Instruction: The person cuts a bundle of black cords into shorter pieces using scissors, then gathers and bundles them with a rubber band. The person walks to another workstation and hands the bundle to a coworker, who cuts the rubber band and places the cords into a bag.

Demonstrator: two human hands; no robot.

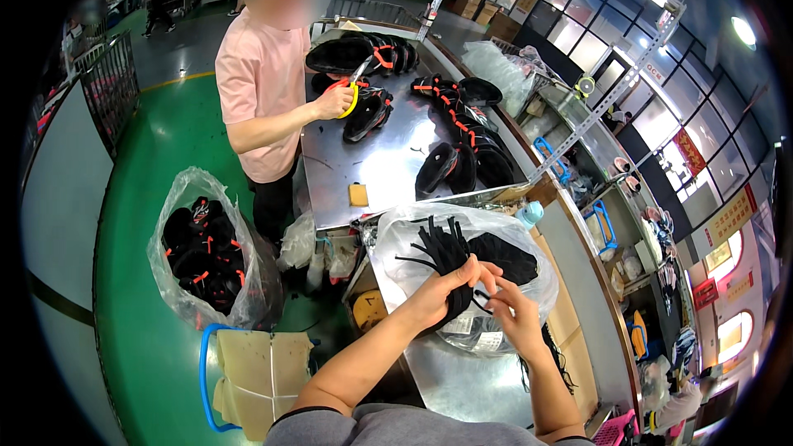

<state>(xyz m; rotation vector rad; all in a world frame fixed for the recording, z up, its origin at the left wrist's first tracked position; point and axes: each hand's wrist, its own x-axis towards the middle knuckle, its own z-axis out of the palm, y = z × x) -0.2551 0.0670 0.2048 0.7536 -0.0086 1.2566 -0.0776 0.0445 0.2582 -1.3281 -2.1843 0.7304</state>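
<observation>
A bundle of black shoelaces (446,249) is gripped in my left hand (431,299), its loose ends fanning out beyond the fingers. Close beside it, the fingers of my right hand (516,314) pinch a thin black lace that curves out from the bundle. Both hands are above an open clear plastic bag (401,235) on the metal worktop. Inside that bag lies more black material (510,263), whose kind I cannot make out.
Opposite, a person in a pink shirt (260,103) holds yellow-handled scissors (353,99) beside black shoes (475,136) on a metal table. A bag of shoes (206,260) stands on the floor at left. Near me is a blue-framed stool (260,372); shelving runs along the right.
</observation>
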